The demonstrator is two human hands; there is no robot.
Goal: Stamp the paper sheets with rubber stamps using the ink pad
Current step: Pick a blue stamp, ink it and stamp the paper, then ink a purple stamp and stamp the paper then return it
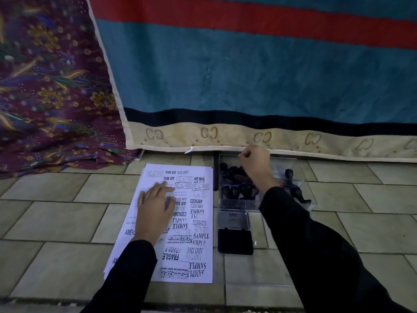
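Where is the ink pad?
The open ink pad lies on the tiled floor, just right of the paper sheets, below the clear box of stamps.

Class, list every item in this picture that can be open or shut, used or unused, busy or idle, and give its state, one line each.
Ink pad: open, lid back.
Top paper sheet: covered in stamps.
Clear box: open, stamps inside.
Left hand: flat on the sheet.
Right hand: fisted above the box; contents unclear.

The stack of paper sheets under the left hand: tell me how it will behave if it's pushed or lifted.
The stack of paper sheets is thin and would probably flop if lifted by one edge. Its fanned lower-left edges suggest the sheets slide over each other easily. The left hand lies flat on it, likely keeping it from skating on the tiled floor.
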